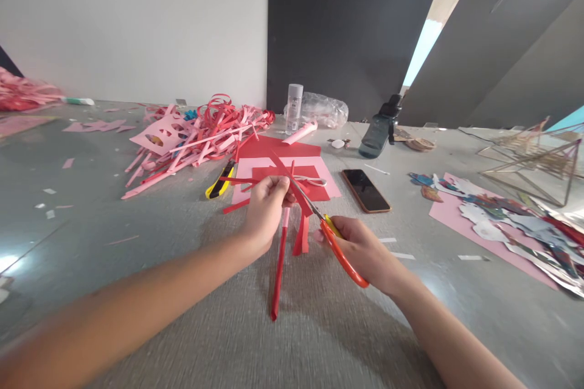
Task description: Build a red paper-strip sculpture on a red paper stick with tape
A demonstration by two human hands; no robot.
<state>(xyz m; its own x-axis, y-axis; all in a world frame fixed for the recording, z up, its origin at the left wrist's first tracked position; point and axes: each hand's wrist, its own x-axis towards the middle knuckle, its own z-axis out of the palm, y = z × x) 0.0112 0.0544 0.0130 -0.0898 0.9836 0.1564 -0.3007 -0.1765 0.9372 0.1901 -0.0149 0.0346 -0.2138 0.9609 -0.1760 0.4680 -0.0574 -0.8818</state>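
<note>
- We are pinching a bundle of red paper strips (296,219) in our left hand (264,209), fingers closed tight around the top of it, above the grey table (182,292).
- The longest strip is hanging down from that grip, its lower end reaching toward us over the table.
- Our right hand (365,252) is gripping the orange-handled scissors (331,237), fingers curled through the loops; the blades are pointing up and left into the strips just beside the left fingers.
- Just behind our hands, red and pink sheets (285,173) are lying flat, with a yellow utility knife (220,182) at their left and a phone (365,190) at their right.
- A heap of pink and red offcuts (196,134) is sitting farther left.
</note>
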